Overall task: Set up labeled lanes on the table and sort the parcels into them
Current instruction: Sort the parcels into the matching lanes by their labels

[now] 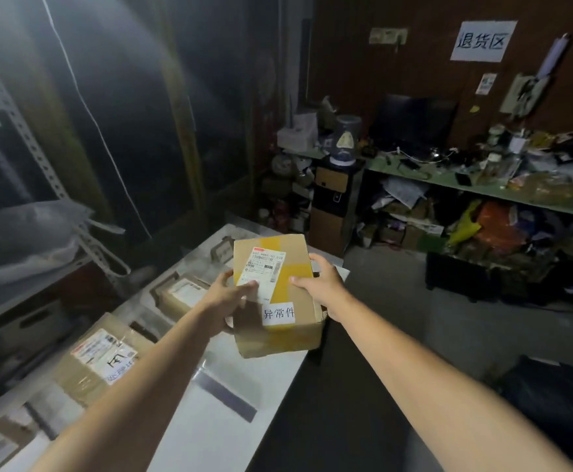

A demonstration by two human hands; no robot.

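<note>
Two bare forearms reach out from the camera toward a brown cardboard parcel with yellow tape and a white shipping label (pixel 300 267). It is held tilted, label up, above the far right part of the white tabletop (pixel 210 434). The left grip (pixel 225 294) clasps the parcel's near-left edge with the thumb on the label. The right grip (pixel 322 281) clasps its right edge with the thumb on top, so both grips are grasping this one parcel. A white slip reading 异常件 (pixel 278 314) appears to be stuck on the near top face.

A grey tape strip (pixel 225 393) crosses the tabletop closer in, probably a lane divider. Other brown labelled parcels (pixel 97 359) lie along the left side.

This looks like the sorting step, with lanes at least partly marked and this parcel being read or assigned. The next move calls for lowering it flat into the lane matching its slip and clear of the tabletop's right edge, then releasing both grips. Which lane that is cannot be told.
</note>
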